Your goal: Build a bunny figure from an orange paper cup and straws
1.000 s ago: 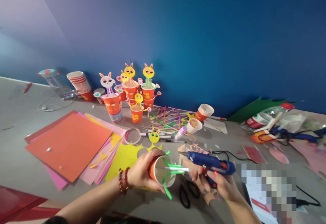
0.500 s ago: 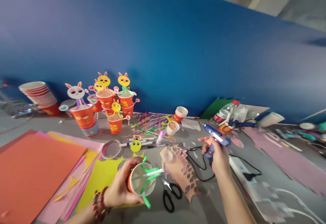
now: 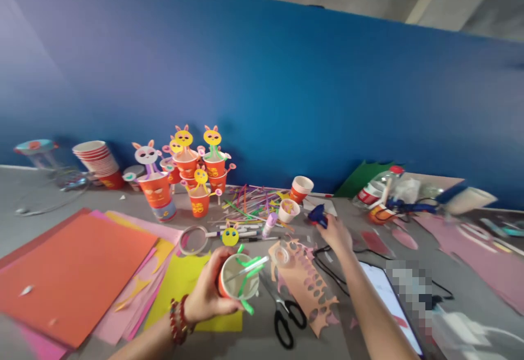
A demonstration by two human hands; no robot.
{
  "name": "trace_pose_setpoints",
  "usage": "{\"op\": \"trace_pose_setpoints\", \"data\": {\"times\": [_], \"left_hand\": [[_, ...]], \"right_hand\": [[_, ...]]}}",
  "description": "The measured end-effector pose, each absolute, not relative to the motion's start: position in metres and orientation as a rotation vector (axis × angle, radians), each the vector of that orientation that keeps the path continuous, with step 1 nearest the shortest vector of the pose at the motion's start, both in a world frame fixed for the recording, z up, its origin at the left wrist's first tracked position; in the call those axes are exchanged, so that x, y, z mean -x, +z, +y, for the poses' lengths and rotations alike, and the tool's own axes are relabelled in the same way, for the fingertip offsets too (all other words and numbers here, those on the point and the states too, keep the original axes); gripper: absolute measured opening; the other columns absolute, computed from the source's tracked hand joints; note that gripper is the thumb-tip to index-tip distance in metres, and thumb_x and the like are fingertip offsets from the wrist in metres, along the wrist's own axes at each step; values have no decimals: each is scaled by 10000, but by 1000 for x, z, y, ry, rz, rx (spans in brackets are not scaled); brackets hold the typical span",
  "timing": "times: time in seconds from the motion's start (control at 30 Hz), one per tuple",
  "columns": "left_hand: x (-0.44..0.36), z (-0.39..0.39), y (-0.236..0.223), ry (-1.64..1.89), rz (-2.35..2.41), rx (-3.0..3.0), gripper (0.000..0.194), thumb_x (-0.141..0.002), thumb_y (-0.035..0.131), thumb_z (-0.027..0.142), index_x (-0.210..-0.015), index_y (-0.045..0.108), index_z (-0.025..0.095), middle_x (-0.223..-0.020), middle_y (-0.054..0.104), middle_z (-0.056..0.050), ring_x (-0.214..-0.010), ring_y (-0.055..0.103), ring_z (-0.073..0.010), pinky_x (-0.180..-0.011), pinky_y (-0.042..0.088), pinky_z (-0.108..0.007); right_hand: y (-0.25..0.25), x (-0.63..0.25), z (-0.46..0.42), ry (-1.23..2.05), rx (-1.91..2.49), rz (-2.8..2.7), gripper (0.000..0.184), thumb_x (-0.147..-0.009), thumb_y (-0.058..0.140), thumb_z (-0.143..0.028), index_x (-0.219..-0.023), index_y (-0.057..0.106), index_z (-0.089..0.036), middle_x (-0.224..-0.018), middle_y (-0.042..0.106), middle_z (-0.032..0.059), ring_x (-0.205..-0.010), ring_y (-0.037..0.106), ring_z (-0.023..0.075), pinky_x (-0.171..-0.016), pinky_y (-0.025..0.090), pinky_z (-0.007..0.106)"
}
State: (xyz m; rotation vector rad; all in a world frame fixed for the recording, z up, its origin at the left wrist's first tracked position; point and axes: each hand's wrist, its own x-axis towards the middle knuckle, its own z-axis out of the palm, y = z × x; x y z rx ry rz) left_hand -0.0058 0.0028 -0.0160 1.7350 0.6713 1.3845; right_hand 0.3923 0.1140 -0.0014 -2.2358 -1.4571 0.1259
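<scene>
My left hand [image 3: 210, 289] is wrapped around an orange-and-white paper cup [image 3: 240, 275], its mouth tilted towards me. Green strips [image 3: 245, 306] stick out over the cup's rim, and a pale translucent stick [image 3: 256, 265] leans out of it. Farther forward, my right hand [image 3: 338, 235] grips a blue glue gun [image 3: 317, 214] close to the table, beside a sheet of white paper. My fingers partly hide its handle. Black-handled scissors [image 3: 290, 319] lie right of the cup. A yellow rabbit-face cutout [image 3: 230, 235] lies just behind it.
Rabbit-figure cups [image 3: 158, 196] and a cup stack [image 3: 98, 163] stand at back left. Orange paper [image 3: 77, 273] lies left. Colored sticks [image 3: 249, 202], a cup of scraps [image 3: 289, 210] and punched paper [image 3: 311, 286] fill the middle. A phone [image 3: 388, 300] and bottle [image 3: 379, 185] are right.
My right hand has lowered the glue gun forward and turned it. My left hand keeps hold of the cup. The whole view has shifted, and a lit phone now shows under my right forearm.
</scene>
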Motion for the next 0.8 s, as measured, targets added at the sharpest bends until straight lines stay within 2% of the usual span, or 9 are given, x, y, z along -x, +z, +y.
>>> {"op": "trace_pose_setpoints", "data": {"times": [0.1,0.17,0.27,0.33,0.4,0.43,0.57,0.67,0.8], "left_hand": [[6,5,-12,1390,730,-1774,867,-622,816,691,-1269,470,229,-1138,628,-122,-1016,677,-315,-890,568,-428],[7,7,-10,1409,731,-1781,862,-627,820,678,-1272,465,229,-1136,621,-117,-1012,672,-305,-884,564,-417],[7,8,-8,1436,729,-1789,850,-641,833,643,-1291,464,240,-1144,613,-104,-1007,666,-289,-878,556,-397],[8,7,-8,1436,744,-1792,846,-641,839,632,-1293,469,241,-1150,611,-102,-1013,663,-289,-886,550,-399],[7,6,-8,1423,754,-1788,844,-639,836,636,-1283,468,233,-1151,611,-110,-1028,662,-302,-888,548,-406],[7,5,-8,1413,759,-1787,843,-639,832,641,-1277,466,228,-1148,612,-116,-1039,662,-311,-889,547,-412],[6,3,-7,1406,765,-1789,832,-648,821,648,-1265,458,224,-1145,617,-124,-1048,667,-318,-895,549,-420],[5,2,-4,1408,767,-1799,824,-646,812,664,-1250,472,219,-1136,629,-121,-1032,673,-313,-891,556,-422],[3,1,0,1420,747,-1794,807,-651,798,684,-1225,477,217,-1104,652,-115,-1001,689,-307,-863,572,-416]], "right_hand": [[0,-389,114,70,2234,-1562,272,-754,694,-268,-994,683,-139,-1034,693,213,-1028,662,426,-859,492,519],[2,-384,105,-4,2179,-1621,285,-801,656,-305,-1039,670,-149,-1130,676,223,-1114,618,441,-930,460,563],[8,-366,77,-113,2002,-1704,303,-917,531,-365,-1140,627,-184,-1298,622,175,-1247,554,362,-1042,429,491],[14,-347,54,-140,1680,-1730,299,-937,526,-401,-1113,634,-184,-1197,660,165,-1093,631,332,-954,498,460],[20,-323,33,0,1496,-1751,275,-950,547,-400,-1129,628,-208,-1154,669,136,-939,667,284,-844,546,419],[23,-311,24,112,1419,-1791,250,-961,543,-374,-1139,622,-218,-1161,666,126,-942,669,272,-845,550,410],[33,-265,0,493,1195,-1901,217,-965,574,-291,-1172,625,-256,-1216,660,93,-1128,632,271,-969,512,398],[37,-243,-5,784,1058,-1933,403,-929,600,-272,-1330,567,-276,-1351,603,96,-1215,595,276,-1026,492,404],[41,-226,-5,1200,942,-1822,640,-850,578,-211,-1468,457,-328,-1508,506,52,-1393,461,282,-1152,384,458]]}}
